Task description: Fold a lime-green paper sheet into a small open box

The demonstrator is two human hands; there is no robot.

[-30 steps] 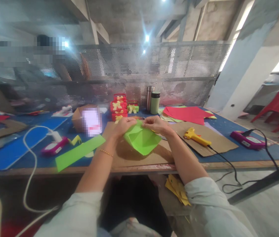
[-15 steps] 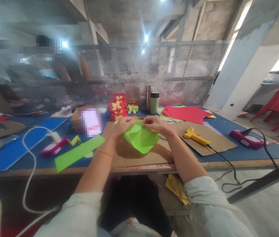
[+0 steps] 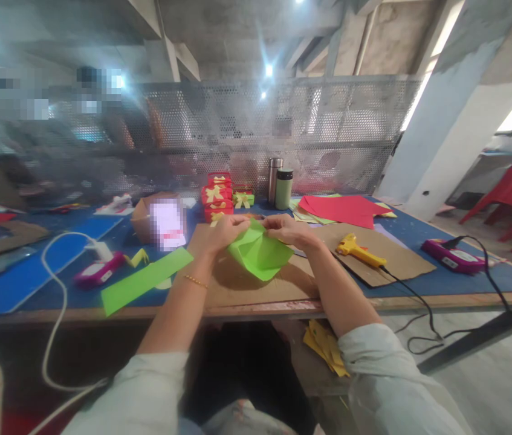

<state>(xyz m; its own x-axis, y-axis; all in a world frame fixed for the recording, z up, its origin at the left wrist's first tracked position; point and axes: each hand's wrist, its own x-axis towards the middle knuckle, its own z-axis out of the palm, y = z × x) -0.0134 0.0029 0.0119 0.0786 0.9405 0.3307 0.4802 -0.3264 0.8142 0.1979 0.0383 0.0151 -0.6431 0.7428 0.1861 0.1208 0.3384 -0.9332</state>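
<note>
A folded piece of bright green paper [image 3: 262,254] is held up over a brown cardboard sheet [image 3: 219,290] in the middle of the table. My left hand [image 3: 228,234] pinches its far left edge, and my right hand [image 3: 287,231] pinches the far right edge. The paper bulges toward me in creased, pocket-like folds. Some fingertips are hidden behind it. Left of my left forearm lies a flat green paper strip [image 3: 147,281]. A yellow glue gun [image 3: 359,251] rests on cardboard to the right of my right hand.
Red boxes with yellow bows [image 3: 216,196] are stacked at the back, near two flasks [image 3: 283,188]. Red paper sheets [image 3: 344,208] lie at the back right. Purple power strips [image 3: 453,255] with cables sit on both sides. A brown box [image 3: 142,220] stands at the left.
The green paper has shifted very slightly and its folds sit a little differently. Both hands keep their pinch on it, the right one barely moved.
</note>
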